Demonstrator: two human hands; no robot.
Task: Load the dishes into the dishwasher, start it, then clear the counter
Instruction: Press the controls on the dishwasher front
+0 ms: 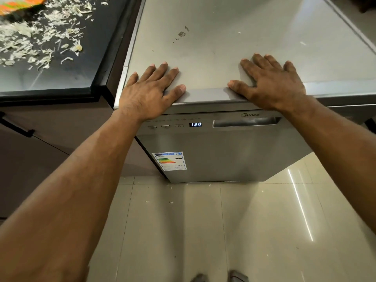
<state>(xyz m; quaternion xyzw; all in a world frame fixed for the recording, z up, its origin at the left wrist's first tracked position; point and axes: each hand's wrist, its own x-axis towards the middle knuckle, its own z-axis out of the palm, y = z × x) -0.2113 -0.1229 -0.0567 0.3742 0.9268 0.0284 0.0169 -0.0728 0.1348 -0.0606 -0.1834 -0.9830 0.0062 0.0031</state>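
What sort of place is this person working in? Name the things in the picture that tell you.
Most likely a home kitchen. A freestanding dishwasher with a lit display stands beside a dark counter strewn with vegetable scraps, above a tiled floor.

Bare forearms; perhaps grey footwear (219, 277) below.

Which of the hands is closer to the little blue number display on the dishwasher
Left. The left hand rests flat on the dishwasher's top, up and left of the display; the right hand lies flat farther off, up and right.
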